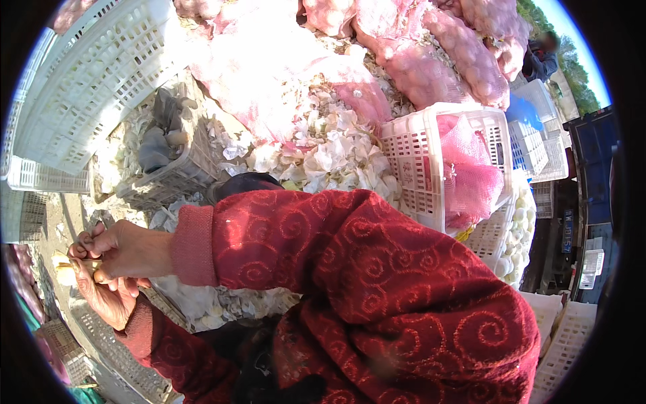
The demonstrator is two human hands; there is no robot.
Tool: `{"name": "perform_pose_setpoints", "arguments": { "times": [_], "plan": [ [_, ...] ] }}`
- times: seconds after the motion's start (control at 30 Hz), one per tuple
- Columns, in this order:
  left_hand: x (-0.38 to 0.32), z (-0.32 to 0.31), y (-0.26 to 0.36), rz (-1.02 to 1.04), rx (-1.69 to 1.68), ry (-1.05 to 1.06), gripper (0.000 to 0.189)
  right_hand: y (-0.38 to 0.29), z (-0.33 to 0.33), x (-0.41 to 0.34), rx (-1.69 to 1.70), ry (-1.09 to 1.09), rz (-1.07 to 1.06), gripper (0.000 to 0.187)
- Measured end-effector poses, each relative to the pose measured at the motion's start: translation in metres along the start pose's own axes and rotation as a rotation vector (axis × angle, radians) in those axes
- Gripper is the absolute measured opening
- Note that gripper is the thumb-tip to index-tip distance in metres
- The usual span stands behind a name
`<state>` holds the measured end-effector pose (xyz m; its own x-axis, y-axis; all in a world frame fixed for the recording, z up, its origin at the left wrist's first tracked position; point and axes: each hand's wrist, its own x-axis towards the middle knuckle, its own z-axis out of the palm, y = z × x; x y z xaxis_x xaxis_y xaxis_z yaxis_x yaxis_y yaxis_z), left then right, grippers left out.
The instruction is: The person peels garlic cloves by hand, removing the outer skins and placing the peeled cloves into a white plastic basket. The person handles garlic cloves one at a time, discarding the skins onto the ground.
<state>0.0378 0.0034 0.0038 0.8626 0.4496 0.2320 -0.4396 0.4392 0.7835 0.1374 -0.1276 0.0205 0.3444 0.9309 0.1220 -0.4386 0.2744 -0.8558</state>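
Note:
Both my hands meet at the left of the view, close together over the ground. A pale garlic bulb with its stem sticks out past the fingers of my left hand, whose thumb presses on it. My right hand lies just above, its fingers curled and its thumb and fingertips at the stem. Whether a small blade is inside the right hand is hidden. Red patterned sleeves cover both arms and much of the lower picture. Loose garlic skins are heaped in front of me.
Pink mesh bags of garlic are piled beyond the skins. A plastic crate near my hands holds dark gloves. White crates stand around, one with pink netting. A person and a truck are farther off.

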Motion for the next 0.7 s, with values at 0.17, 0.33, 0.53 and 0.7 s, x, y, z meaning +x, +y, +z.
{"name": "perform_pose_setpoints", "arguments": {
  "times": [0.17, 0.33, 0.53, 0.7],
  "plan": [
    [0.002, 0.017, -0.002, 0.032, -0.04, -0.102, 0.029, 0.0, 0.001, 0.002, -0.028, -0.048, 0.034, 0.018],
    [-0.001, 0.03, -0.002, 0.039, 0.052, -0.003, 0.023, -0.001, 0.001, -0.001, -0.002, -0.125, 0.094, 0.028],
    [-0.005, 0.035, -0.002, 0.026, 0.089, 0.055, 0.016, -0.005, 0.005, -0.006, -0.049, -0.01, 0.15, 0.023],
    [-0.002, 0.042, 0.002, 0.008, 0.087, 0.08, 0.017, 0.001, 0.006, -0.004, -0.071, 0.024, 0.097, 0.026]
  ]
}}
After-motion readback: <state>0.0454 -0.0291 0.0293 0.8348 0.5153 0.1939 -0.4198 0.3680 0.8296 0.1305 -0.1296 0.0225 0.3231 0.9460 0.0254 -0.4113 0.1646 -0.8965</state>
